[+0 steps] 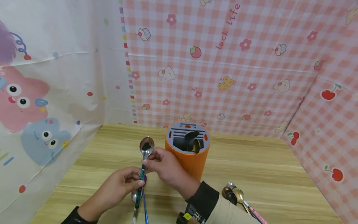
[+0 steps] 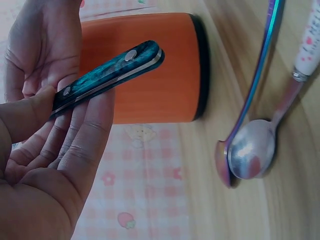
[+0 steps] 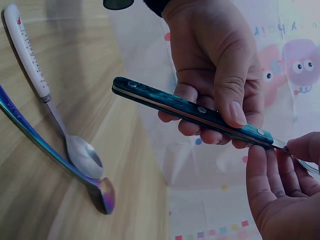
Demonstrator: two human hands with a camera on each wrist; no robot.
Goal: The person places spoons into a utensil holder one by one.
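A spoon with a marbled teal riveted handle point(image 3: 165, 101) and a silver bowl point(image 1: 146, 144) is held bowl-up above the table. My left hand point(image 1: 120, 185) pinches its handle between thumb and fingers. Higher up, close to the neck, my right hand point(image 1: 166, 166) pinches it too. Below them lie a rainbow-coloured spoon point(image 2: 255, 82) and a spoon with a white patterned handle point(image 3: 31, 60), their bowls touching in the left wrist view. Just beyond my right hand stands an orange cutlery holder point(image 1: 193, 163) with a grey slotted top; a black spoon point(image 1: 191, 134) and a gold-edged dark one point(image 1: 196, 146) sit in it.
To the right, several spoons lie in a pile, among them a gold spoon point(image 1: 239, 195) and one with a pink handle point(image 1: 255, 212). The wooden table point(image 1: 265, 161) meets a pink checked cloth point(image 1: 209, 68) behind and a white printed cloth point(image 1: 78, 77) at left.
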